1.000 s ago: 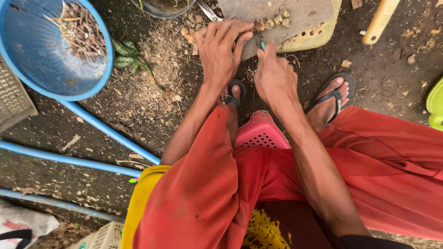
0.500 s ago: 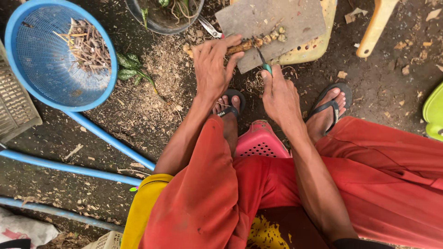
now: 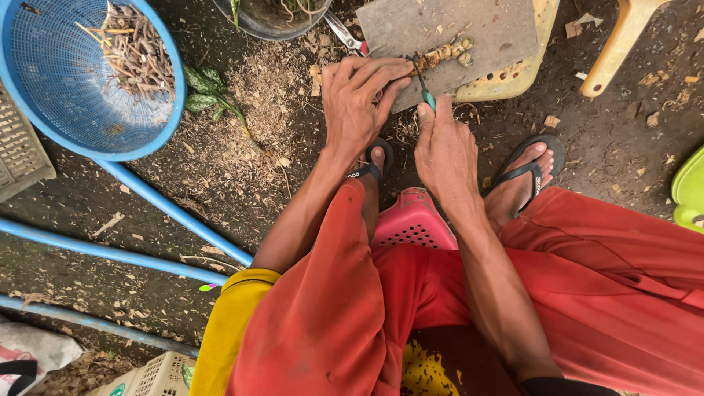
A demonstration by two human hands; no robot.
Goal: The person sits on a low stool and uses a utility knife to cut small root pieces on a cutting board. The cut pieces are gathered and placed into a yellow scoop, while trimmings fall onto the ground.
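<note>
Pressing fingertips were seen close to the blade: left hand (image 3: 357, 103) was clamped on a knobbly, pale-brown root (image 3: 440, 55) lying on the grey board (image 3: 469, 29); right hand (image 3: 444, 143) was closed around a green-handled knife (image 3: 424, 84). Judged risk: root rolls, fingertip gets cut.

Open dirt left of board (image 3: 447, 37); blue basket (image 3: 88, 81), pot (image 3: 271, 18), scissors (image 3: 345, 33) crowding far side

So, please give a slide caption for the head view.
Left hand steadies a knobbly root on a grey board; right hand cuts with a small knife.
</note>
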